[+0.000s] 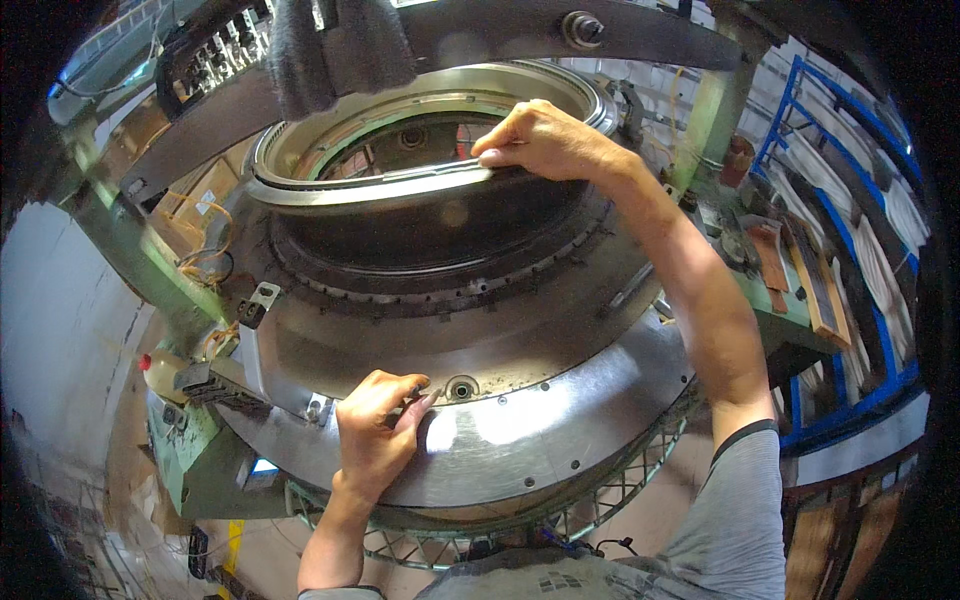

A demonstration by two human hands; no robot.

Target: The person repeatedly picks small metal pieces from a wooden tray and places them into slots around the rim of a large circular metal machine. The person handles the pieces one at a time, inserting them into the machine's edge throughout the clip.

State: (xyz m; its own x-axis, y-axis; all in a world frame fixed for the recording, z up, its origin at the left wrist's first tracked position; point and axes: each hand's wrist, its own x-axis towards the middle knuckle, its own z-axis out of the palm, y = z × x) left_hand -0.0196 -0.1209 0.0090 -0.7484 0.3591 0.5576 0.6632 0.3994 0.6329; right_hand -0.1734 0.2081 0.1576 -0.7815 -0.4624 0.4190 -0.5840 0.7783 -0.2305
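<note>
A large circular machine fills the middle, with an upright metal cylinder [430,225] rising from a wide, shiny ring plate [560,425]. My right hand [545,145] reaches over to the cylinder's top rim, thumb and fingers pinched together there. A thin silvery strip [430,172] lies along the rim beside those fingertips; whether they grip it is unclear. Above the front of the ring plate, my left hand [378,425] is closed in a pinch. Something small and pale may be between its fingertips, too small to name. Just right of it sits a round socket [462,389] in the plate.
A dark curved beam [500,38] crosses above the cylinder, with a grey cloth [335,55] hanging from it. Green frame posts [140,255] flank the machine. A red-capped bottle [165,372] stands left. At right are a wooden-framed piece [815,280] and a blue rack [855,240].
</note>
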